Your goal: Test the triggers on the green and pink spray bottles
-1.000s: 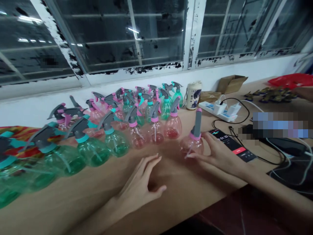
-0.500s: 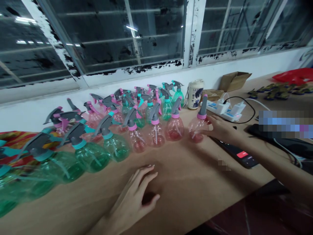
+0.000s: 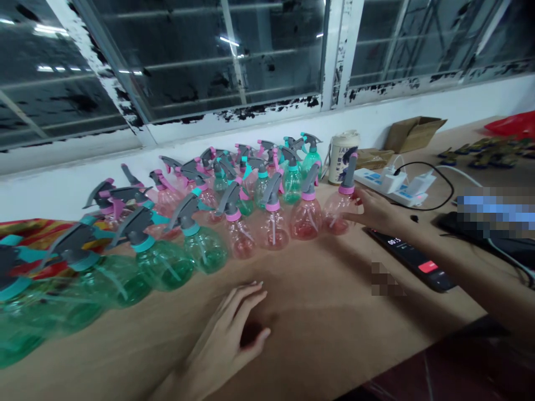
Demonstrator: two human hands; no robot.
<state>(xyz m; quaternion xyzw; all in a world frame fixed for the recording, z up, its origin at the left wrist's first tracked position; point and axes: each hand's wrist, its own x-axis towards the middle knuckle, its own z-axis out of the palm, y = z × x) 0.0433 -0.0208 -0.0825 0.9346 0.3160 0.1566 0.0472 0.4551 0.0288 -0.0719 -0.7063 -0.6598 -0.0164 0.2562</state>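
Observation:
At the right end of the front row stands a pink spray bottle [image 3: 336, 214] with a grey trigger head and pink collar. My right hand [image 3: 371, 209] has its fingers round the right side of this bottle, which stands upright on the table [image 3: 301, 312]. Close by its left side is another pink spray bottle [image 3: 306, 220]. My left hand [image 3: 229, 328] hovers or rests low over the front of the table, fingers apart, holding nothing. Nearest to it are a green spray bottle [image 3: 204, 248] and a pink spray bottle [image 3: 241, 236].
Several more spray bottles [image 3: 165, 267], green and pink, fill the left and back. A printed cup [image 3: 343, 159], a power strip [image 3: 393, 186] with chargers and a cardboard box [image 3: 412, 135] stand along the wall. A phone [image 3: 412, 259] lies under my right forearm.
My right hand has brought the pink spray bottle leftward, closer to the neighbouring pink one. The view has shifted slightly; my left hand keeps nearly the same pose.

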